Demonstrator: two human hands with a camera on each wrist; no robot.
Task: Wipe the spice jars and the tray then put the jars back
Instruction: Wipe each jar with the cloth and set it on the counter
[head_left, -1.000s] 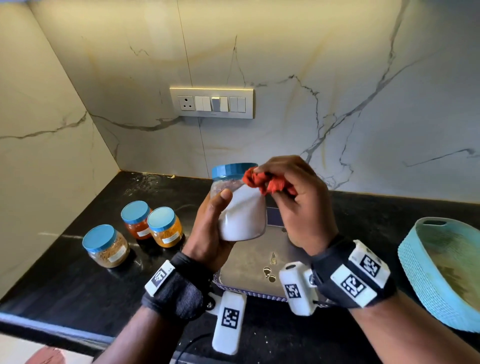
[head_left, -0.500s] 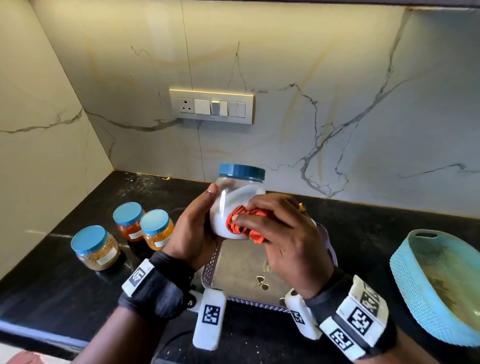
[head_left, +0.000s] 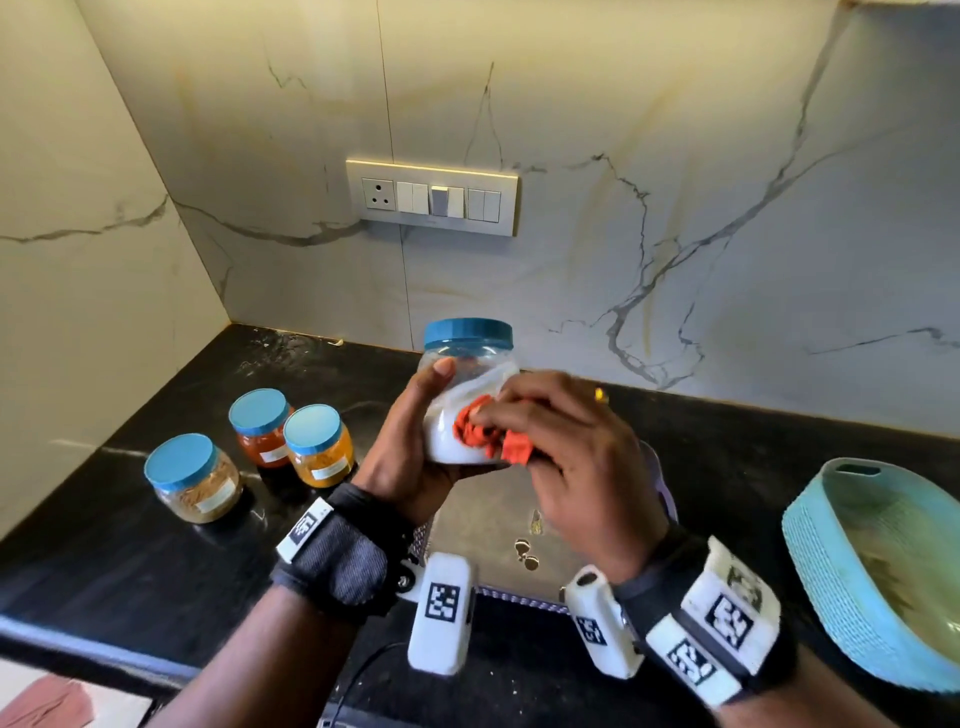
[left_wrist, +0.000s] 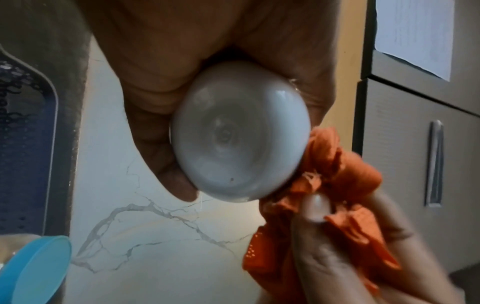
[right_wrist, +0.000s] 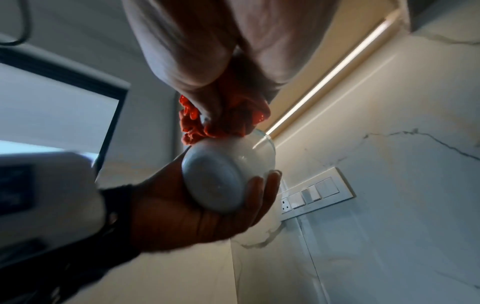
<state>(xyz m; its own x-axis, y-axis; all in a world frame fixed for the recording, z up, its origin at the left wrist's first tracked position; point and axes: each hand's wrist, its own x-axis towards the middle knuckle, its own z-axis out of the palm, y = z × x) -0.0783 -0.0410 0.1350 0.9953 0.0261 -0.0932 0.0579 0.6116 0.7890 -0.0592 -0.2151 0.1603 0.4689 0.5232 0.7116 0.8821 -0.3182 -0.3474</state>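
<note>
Left hand (head_left: 410, 457) grips the white-filled jar (head_left: 462, 410) aloft above the tray (head_left: 483, 525), at its 12 o'clock, while the right hand (head_left: 566, 457) clutches the orange cloth (head_left: 485, 436) against it; hard rubbing could twist the jar loose onto the bench (head_left: 130, 566).

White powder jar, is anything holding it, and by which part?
The left hand holds the white powder jar around its lower body; the right hand grips an orange cloth against its side.
</note>
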